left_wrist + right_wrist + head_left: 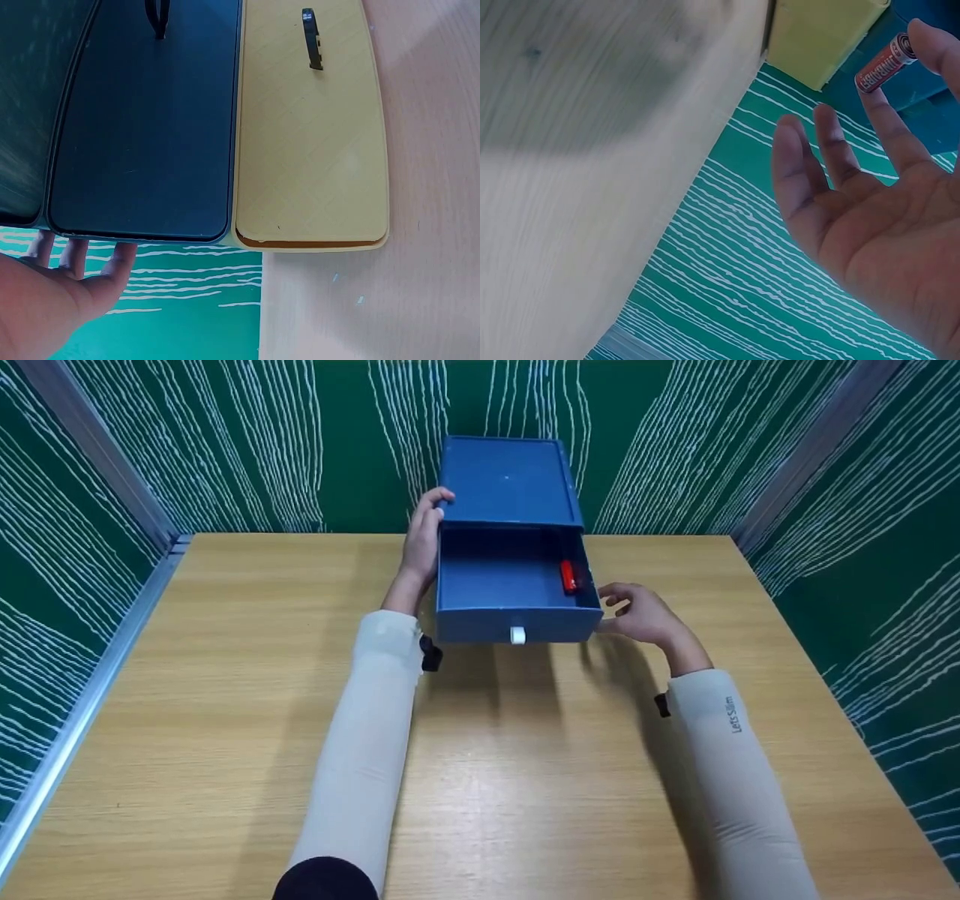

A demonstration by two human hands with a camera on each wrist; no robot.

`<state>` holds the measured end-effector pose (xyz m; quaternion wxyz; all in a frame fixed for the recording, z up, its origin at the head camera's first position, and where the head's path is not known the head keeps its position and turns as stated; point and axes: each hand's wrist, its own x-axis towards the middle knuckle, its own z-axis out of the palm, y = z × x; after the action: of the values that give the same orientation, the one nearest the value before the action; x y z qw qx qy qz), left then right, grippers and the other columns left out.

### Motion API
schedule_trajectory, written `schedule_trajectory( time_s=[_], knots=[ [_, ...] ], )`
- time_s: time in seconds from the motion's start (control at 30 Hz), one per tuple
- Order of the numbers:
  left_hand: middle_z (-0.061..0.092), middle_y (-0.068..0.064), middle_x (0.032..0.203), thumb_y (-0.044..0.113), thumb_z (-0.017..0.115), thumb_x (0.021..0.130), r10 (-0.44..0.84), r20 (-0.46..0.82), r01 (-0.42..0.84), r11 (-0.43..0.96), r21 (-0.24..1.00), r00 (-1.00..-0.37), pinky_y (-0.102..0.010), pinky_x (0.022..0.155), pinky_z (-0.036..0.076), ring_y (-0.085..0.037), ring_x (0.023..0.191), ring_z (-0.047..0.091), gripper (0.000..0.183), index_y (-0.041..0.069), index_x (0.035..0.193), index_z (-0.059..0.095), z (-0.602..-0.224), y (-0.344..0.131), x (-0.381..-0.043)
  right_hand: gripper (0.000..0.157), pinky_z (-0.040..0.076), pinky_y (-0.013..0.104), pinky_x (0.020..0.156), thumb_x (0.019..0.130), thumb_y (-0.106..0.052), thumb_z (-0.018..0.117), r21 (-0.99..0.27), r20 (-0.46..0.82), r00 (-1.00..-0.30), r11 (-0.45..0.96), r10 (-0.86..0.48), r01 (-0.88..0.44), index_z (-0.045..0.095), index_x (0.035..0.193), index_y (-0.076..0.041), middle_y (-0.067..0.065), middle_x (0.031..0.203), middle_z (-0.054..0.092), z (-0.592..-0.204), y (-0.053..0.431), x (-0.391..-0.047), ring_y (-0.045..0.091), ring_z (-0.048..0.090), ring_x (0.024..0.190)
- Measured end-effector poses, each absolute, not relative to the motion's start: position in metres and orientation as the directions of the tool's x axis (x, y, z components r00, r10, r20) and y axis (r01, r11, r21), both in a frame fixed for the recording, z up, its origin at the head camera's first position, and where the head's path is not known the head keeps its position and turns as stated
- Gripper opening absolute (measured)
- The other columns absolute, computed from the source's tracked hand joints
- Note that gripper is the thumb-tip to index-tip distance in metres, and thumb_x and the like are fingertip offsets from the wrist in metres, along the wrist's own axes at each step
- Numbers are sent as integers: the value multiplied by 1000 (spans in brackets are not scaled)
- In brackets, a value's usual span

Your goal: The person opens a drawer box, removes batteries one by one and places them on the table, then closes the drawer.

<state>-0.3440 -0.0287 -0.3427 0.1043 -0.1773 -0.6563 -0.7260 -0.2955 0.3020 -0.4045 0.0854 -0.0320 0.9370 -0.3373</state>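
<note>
A blue drawer unit (510,480) stands at the back of the table, its top drawer (480,624) pulled out, with a white knob on the front. Inside, by the right wall, lies a small red object (568,577). My left hand (422,540) holds the unit at its left side, fingertips at the top edge; the left wrist view has the fingers (120,264) bent at the panel's edge. Beside the drawer's front right corner is my right hand (641,611). In the right wrist view it pinches a red battery (882,67) between thumb and index finger, the other fingers spread.
A yellow lower section (311,142) of the unit shows beneath the dark blue one. The wooden table (240,675) meets a green wall (360,450) with white lines behind the unit. Metal frame posts (112,457) stand at the corners.
</note>
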Motion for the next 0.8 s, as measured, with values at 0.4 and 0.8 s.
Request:
schedule_trajectory(
  time_s=[0.4, 0.8],
  knots=[
    [38, -13, 127, 3, 23, 89, 85, 410, 401, -108, 910, -908, -21, 97, 23, -14, 116, 34, 31, -2, 113, 43, -344, -30, -344, 61, 39, 46, 83, 66, -39, 72, -581, -225, -969, 812, -99, 52, 48, 119, -20, 11, 120, 46, -408, 306, -296, 29, 44, 103],
    [38, -12, 128, 4, 22, 89, 85, 407, 400, -89, 912, -909, -20, 97, 22, -13, 116, 33, 31, 0, 112, 43, -343, -30, -345, 67, 38, 49, 84, 68, -36, 71, -516, -265, -960, 854, -92, 61, 43, 124, -13, 17, 120, 46, -414, 304, -297, 32, 44, 102]
  ],
)
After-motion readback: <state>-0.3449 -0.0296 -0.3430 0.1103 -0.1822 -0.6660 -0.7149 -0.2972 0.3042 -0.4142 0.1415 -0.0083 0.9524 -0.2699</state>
